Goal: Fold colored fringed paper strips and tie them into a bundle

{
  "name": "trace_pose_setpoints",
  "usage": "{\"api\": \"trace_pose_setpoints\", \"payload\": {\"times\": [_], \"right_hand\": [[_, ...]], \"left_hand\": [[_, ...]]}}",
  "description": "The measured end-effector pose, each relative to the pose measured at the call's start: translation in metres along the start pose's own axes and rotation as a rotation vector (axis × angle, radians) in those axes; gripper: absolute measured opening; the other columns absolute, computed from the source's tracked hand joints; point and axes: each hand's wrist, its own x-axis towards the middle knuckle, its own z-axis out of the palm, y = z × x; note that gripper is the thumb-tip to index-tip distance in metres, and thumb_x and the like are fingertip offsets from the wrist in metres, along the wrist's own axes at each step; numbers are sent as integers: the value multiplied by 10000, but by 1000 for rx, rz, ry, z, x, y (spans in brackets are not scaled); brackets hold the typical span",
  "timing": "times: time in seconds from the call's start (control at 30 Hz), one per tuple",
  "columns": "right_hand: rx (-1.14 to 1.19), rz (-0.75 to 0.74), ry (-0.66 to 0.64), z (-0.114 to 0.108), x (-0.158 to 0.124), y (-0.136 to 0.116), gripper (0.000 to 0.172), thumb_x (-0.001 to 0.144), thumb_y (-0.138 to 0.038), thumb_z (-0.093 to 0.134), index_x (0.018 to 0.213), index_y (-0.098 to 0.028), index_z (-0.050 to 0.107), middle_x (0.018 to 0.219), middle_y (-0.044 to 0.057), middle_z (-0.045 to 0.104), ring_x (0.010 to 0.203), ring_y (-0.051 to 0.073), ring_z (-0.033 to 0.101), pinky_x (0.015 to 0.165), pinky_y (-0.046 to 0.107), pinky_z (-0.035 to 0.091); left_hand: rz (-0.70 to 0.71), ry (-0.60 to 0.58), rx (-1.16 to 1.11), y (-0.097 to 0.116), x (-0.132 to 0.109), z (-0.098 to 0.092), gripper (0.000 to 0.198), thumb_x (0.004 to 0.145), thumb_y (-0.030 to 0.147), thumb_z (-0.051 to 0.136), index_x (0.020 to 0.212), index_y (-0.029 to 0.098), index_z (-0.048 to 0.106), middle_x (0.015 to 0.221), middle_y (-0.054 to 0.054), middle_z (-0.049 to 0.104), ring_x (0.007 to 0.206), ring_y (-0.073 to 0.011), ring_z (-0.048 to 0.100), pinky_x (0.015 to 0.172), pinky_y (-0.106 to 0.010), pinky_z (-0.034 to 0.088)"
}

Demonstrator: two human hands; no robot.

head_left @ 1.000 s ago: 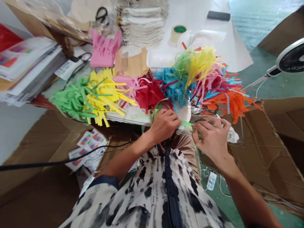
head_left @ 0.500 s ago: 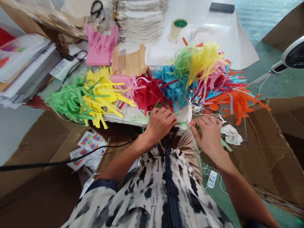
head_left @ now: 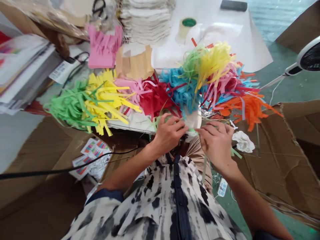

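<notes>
Between my hands runs a light green paper tassel (head_left: 192, 130), its narrow middle showing in the gap. My left hand (head_left: 170, 131) is closed around one side, and pale green strips stick out beyond its knuckles. The fingertips of my right hand (head_left: 216, 140) pinch the other side, with more green strips hanging below and to the right of the palm. Just past my hands lies a row of fringed paper tassels: green (head_left: 71, 105), yellow (head_left: 105, 100), pink (head_left: 135, 88), red (head_left: 158, 96) and blue (head_left: 183, 90). Orange tassels (head_left: 245, 108) lie at the right.
Behind the tassels are a tape roll (head_left: 187, 26), a stack of white bundles (head_left: 146, 21), pink fringed paper (head_left: 105, 46) and scissors (head_left: 98, 8). A small fan (head_left: 310, 56) stands right. A black cable (head_left: 62, 172) crosses at left; cardboard (head_left: 282, 160) flanks the right.
My fingers have shifted slightly around the green tassel, and the right fingers are a bit more extended. More pale green strips show by my left hand. The view has moved a little.
</notes>
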Motion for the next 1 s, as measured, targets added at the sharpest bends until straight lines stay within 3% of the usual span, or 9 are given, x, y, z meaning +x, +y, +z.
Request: {"api": "trace_pose_setpoints", "payload": {"times": [0.1, 0.23, 0.4, 0.53, 0.63, 0.7, 0.8, 0.9, 1.0], "right_hand": [[-76, -33, 20, -4, -8, -14, 192, 989, -220, 635, 1129, -223, 766, 1116, 51, 802, 1250, 306, 598, 1033, 494, 286], [-100, -71, 75, -6, -16, -31, 149, 988, -259, 678, 1096, -194, 758, 1141, 68, 801, 1255, 297, 613, 1056, 492, 303], [-68, -159, 96, -2, -26, -37, 126, 1000, -202, 682, 1109, -220, 742, 1113, 34, 814, 1219, 270, 634, 1030, 473, 309], [-35, -192, 161, -7, -26, -35, 109, 985, -190, 711, 1078, -239, 740, 1045, -1, 821, 1139, 252, 665, 983, 463, 326], [-75, -191, 298, -18, -18, -31, 165, 950, -200, 752, 1097, -274, 746, 1021, -18, 825, 1064, 242, 686, 948, 457, 346], [-111, -191, 424, -27, -9, -28, 179, 928, -194, 773, 1063, -310, 754, 955, -40, 825, 995, 219, 702, 927, 443, 356], [-120, -184, 563, -40, 4, -25, 187, 905, -190, 794, 1002, -346, 759, 862, -70, 815, 913, 198, 719, 916, 434, 368], [-36, -185, 570, -51, 13, -26, 206, 903, -179, 790, 1034, -334, 758, 863, -61, 819, 896, 206, 733, 914, 440, 392], [144, -143, 529, -59, 20, -30, 161, 916, -181, 770, 1025, -299, 773, 857, -29, 813, 898, 214, 737, 906, 434, 440]], "left_hand": [[52, 0, 11, 11, -11, -2, 224, 1002, 232, 618, 1181, 233, 752, 1118, -57, 799, 1142, -263, 671, 1179, -556, 323], [74, 141, 51, 24, -27, 2, 156, 1003, 213, 650, 1121, 218, 752, 1040, -33, 811, 1014, -218, 710, 1156, -506, 381], [72, 184, 23, 28, -39, 8, 113, 993, 184, 659, 1035, 215, 759, 1000, -38, 822, 909, -178, 741, 936, -374, 502], [-16, 166, -138, 34, -40, -3, 156, 1004, 229, 644, 1050, 216, 792, 1069, -76, 838, 913, -201, 783, 843, -350, 541], [-260, 183, -460, 42, -31, -21, 202, 1010, 315, 658, 1103, 240, 821, 1105, -82, 839, 957, -225, 801, 846, -344, 572], [-500, 175, -831, 47, -21, -34, 259, 984, 389, 704, 1160, 239, 820, 1078, -83, 842, 929, -228, 804, 840, -343, 598], [-774, 13, -1455, 49, -5, -50, 373, 858, 434, 845, 1131, 181, 826, 982, -92, 841, 836, -209, 792, 790, -323, 619], [-868, -163, -1806, 45, 4, -58, 377, 736, 380, 946, 1008, 146, 829, 873, -71, 818, 760, -157, 758, 730, -261, 594], [-858, -234, -1889, 38, 8, -57, 357, 712, 365, 965, 943, 143, 809, 814, -47, 789, 710, -123, 727, 698, -231, 567]]}}
